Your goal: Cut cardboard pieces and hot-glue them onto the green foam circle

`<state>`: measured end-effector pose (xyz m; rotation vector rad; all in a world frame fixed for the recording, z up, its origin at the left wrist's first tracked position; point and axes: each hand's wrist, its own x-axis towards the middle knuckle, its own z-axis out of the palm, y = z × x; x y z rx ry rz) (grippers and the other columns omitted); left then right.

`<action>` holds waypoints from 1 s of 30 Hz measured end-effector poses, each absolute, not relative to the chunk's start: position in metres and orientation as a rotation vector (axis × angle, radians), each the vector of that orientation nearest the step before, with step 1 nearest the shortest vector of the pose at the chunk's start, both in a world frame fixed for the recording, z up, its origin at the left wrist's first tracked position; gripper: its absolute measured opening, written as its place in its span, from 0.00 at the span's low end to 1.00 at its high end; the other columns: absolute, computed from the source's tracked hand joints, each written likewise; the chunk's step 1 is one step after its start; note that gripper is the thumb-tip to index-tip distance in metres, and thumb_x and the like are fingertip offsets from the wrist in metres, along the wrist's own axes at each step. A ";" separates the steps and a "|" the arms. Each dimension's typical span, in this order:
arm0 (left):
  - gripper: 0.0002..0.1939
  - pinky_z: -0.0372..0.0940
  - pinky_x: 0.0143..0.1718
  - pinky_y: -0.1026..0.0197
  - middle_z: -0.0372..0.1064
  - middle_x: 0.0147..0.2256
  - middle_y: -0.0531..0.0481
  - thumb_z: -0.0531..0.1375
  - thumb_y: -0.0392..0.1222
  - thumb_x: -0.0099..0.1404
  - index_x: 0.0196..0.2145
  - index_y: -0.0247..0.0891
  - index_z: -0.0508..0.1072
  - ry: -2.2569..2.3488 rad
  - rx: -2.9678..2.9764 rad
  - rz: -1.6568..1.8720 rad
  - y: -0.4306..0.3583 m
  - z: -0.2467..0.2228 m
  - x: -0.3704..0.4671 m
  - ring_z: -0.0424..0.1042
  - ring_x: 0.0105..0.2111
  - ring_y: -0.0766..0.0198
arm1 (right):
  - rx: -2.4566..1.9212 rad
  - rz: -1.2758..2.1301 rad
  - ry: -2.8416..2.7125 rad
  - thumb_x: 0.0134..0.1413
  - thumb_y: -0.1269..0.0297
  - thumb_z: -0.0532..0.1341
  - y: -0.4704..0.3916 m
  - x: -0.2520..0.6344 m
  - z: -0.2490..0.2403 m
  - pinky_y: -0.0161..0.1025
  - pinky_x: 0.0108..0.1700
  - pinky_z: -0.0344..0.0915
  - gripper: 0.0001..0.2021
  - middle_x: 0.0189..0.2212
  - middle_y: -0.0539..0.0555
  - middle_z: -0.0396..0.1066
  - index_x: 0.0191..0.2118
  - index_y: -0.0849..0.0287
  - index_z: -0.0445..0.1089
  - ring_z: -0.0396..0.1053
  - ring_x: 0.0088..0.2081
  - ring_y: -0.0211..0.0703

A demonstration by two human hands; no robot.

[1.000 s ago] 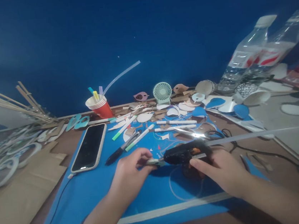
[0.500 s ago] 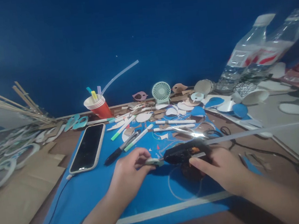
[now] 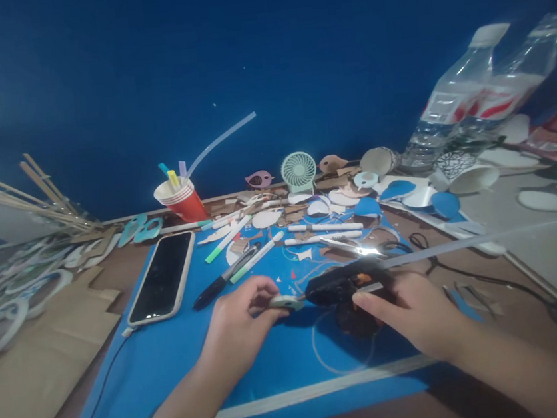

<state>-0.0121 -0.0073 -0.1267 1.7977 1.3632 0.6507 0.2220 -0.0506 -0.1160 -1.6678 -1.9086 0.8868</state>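
Note:
My left hand [image 3: 244, 317] pinches a small pale, flat cut-out piece [image 3: 289, 301] between thumb and fingers; its full shape is partly hidden. A black hot glue gun [image 3: 340, 282] is gripped by my right hand [image 3: 410, 308], and its nozzle points left, at the edge of the pale piece. From the gun's rear a long translucent glue stick [image 3: 439, 249] sticks out to the right. Scissors [image 3: 353, 246] lie just behind the gun. Below both hands spreads a blue mat [image 3: 257, 372] with a white stripe near its front edge.
A phone [image 3: 163, 276] with a cable lies on the left. Behind are markers [image 3: 258, 257], a red paper cup [image 3: 184, 201], a small fan [image 3: 299, 172] and paper birds [image 3: 334, 164]. Plastic bottles [image 3: 461, 94] stand back right. A black cord [image 3: 498, 283] crosses the right side; cardboard [image 3: 48, 356] covers the left.
The view has shifted very slightly. Both hands, the pale piece and the glue gun hold nearly the same position.

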 end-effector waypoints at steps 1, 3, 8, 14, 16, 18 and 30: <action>0.08 0.67 0.30 0.66 0.69 0.24 0.56 0.60 0.34 0.50 0.30 0.39 0.67 1.365 1.805 0.652 -0.007 -0.127 -0.012 0.71 0.26 0.66 | -1.656 0.879 -1.911 0.53 0.57 0.51 -0.050 0.222 -0.116 0.34 0.23 0.62 0.17 0.16 0.49 0.71 0.19 0.57 0.67 0.69 0.21 0.41; 0.08 0.67 0.30 0.65 0.70 0.24 0.56 0.60 0.34 0.50 0.30 0.39 0.67 1.370 1.820 0.651 -0.007 -0.127 -0.012 0.71 0.26 0.66 | -1.643 0.869 -1.921 0.54 0.57 0.51 -0.050 0.222 -0.116 0.34 0.24 0.63 0.17 0.16 0.49 0.71 0.19 0.57 0.68 0.69 0.22 0.41; 0.07 0.67 0.31 0.65 0.70 0.26 0.55 0.60 0.35 0.51 0.30 0.39 0.68 1.385 1.865 0.631 -0.008 -0.125 -0.011 0.71 0.27 0.66 | -1.699 0.834 -1.940 0.53 0.56 0.51 -0.051 0.220 -0.116 0.35 0.26 0.64 0.17 0.19 0.50 0.72 0.22 0.57 0.69 0.70 0.23 0.43; 0.07 0.66 0.32 0.65 0.70 0.26 0.56 0.60 0.35 0.52 0.31 0.40 0.67 1.390 1.891 0.606 -0.009 -0.124 -0.011 0.71 0.28 0.66 | -1.663 0.819 -1.954 0.53 0.57 0.50 -0.051 0.217 -0.117 0.35 0.27 0.64 0.17 0.18 0.50 0.72 0.21 0.57 0.68 0.70 0.24 0.43; 0.07 0.66 0.32 0.65 0.70 0.26 0.56 0.59 0.35 0.52 0.31 0.40 0.67 1.385 1.903 0.613 -0.009 -0.124 -0.011 0.70 0.27 0.66 | -1.654 0.829 -1.935 0.53 0.57 0.51 -0.051 0.217 -0.117 0.35 0.26 0.64 0.17 0.18 0.50 0.72 0.21 0.57 0.68 0.70 0.24 0.43; 0.07 0.66 0.32 0.64 0.70 0.26 0.56 0.60 0.35 0.52 0.31 0.40 0.67 1.389 1.914 0.615 -0.008 -0.124 -0.011 0.70 0.27 0.66 | -1.647 0.843 -1.916 0.53 0.57 0.51 -0.052 0.217 -0.118 0.35 0.26 0.64 0.17 0.17 0.50 0.72 0.21 0.57 0.69 0.70 0.23 0.43; 0.07 0.65 0.32 0.65 0.70 0.26 0.56 0.60 0.35 0.52 0.31 0.40 0.68 1.412 1.918 0.600 -0.009 -0.124 -0.011 0.70 0.28 0.66 | -1.661 0.823 -1.896 0.53 0.56 0.51 -0.053 0.216 -0.120 0.36 0.26 0.65 0.15 0.18 0.50 0.72 0.25 0.58 0.70 0.70 0.23 0.44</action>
